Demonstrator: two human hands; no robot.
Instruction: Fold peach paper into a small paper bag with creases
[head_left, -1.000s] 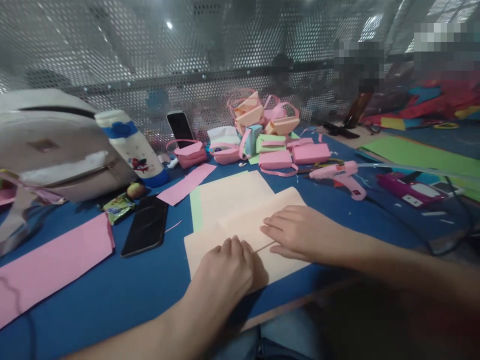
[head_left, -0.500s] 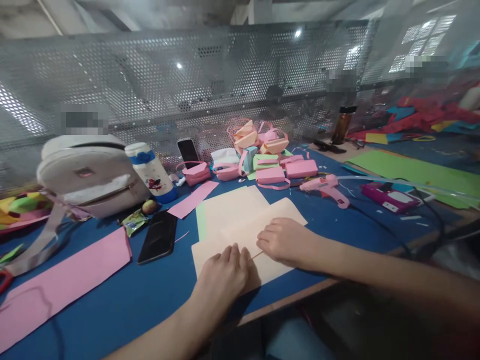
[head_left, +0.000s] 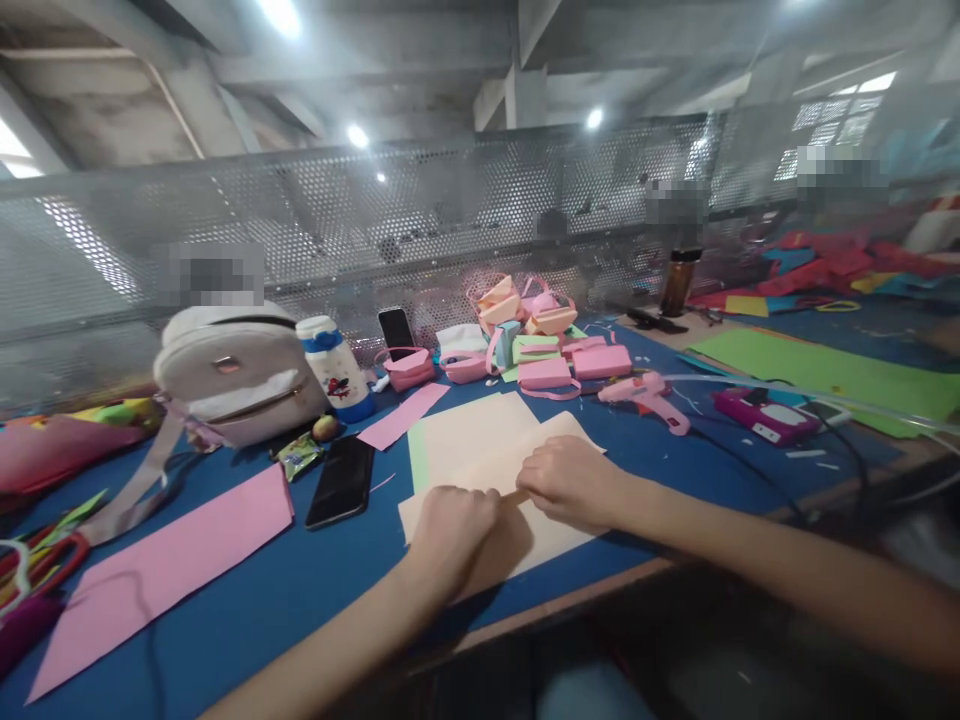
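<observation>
A pale peach sheet (head_left: 517, 550) lies near the table's front edge, overlapping another peach sheet (head_left: 472, 425) with a green sheet (head_left: 418, 455) showing beneath it. My left hand (head_left: 456, 525) is closed on the near sheet, its fingers curled at the paper's raised middle. Just to the right, my right hand (head_left: 566, 480) has its fingers bent together on the same sheet, whose far part curls up behind the knuckles. The two hands are close but apart. The fingertips are mostly hidden.
Left of the sheets are a black phone (head_left: 341, 482), a long pink strip (head_left: 172, 570), a bottle (head_left: 337, 375) and a backpack (head_left: 240, 375). Small pink paper bags (head_left: 546, 375) stand behind. A pink glue gun (head_left: 645, 395) and purple device (head_left: 765, 415) lie right.
The view has tilted up and turned left. My left hand's fingers, flatter on the paper before, have curled in, and the sheet between the hands has bulged up.
</observation>
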